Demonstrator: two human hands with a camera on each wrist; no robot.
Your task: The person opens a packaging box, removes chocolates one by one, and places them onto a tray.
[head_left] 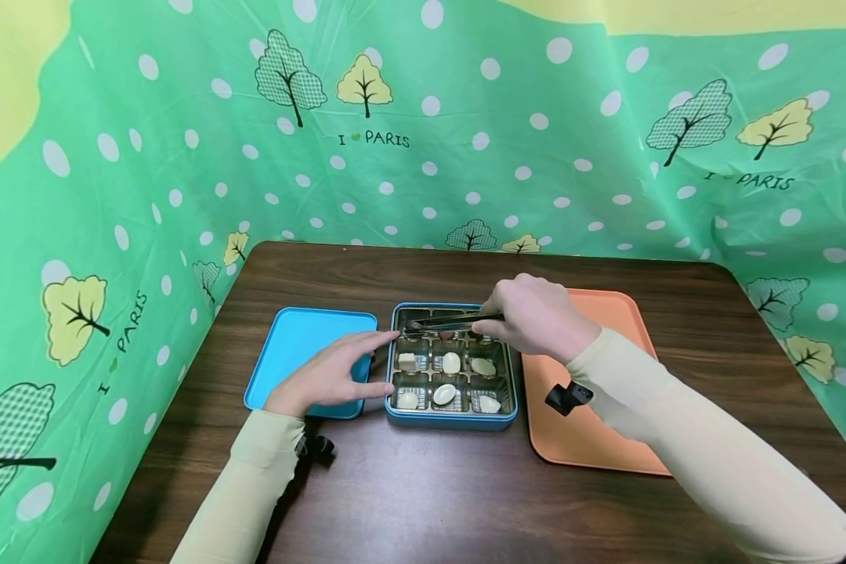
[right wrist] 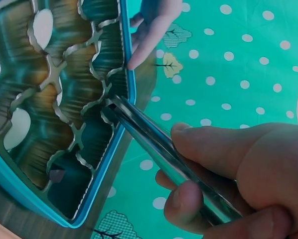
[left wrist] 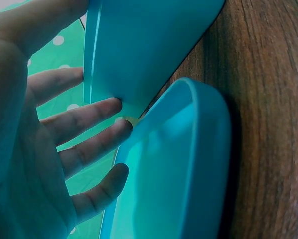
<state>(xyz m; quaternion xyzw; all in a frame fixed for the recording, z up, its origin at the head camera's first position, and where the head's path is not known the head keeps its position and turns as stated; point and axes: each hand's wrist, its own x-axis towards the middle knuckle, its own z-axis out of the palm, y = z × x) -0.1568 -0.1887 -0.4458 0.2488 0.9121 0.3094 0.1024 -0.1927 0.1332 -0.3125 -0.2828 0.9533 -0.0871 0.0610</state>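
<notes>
Gripping tongs (head_left: 451, 320) over the tin (head_left: 451, 419) at frame centre, the right hand (head_left: 532, 317); left hand (head_left: 331, 376), fingers straight, steadies it.

left hand (head_left: 327, 377) fingers straight, right hand (head_left: 533, 316) pinching

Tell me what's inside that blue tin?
The blue tin holds a divider tray with six pale pieces and one dark piece. The right hand and tongs cover the back row.
</notes>
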